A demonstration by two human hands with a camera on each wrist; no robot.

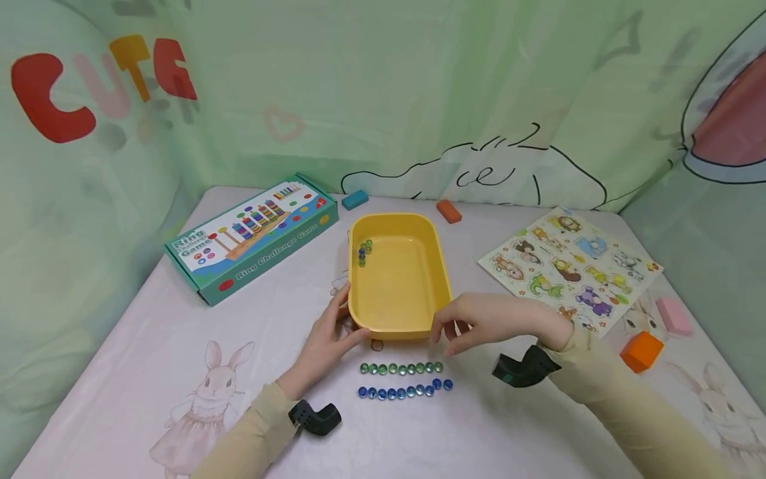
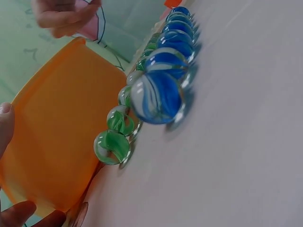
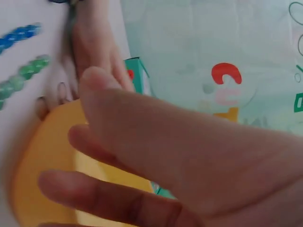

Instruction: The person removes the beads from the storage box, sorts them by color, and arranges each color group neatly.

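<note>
A shallow yellow tray stands mid-table with several green and blue glass marbles near its left wall. My left hand holds the tray's near left corner, thumb at the front and fingers along the left side; in the left wrist view fingertips lie against the tray wall. Over the near right corner hovers my right hand, fingers loosely bent. The right wrist view shows nothing between its thumb and fingers. In front of the tray lie a row of green marbles and a row of blue marbles.
A Ring Challenge Game box lies at the back left. Behind the tray are a blue block and an orange-red block. An animal picture board lies right, near an orange block and a pink block.
</note>
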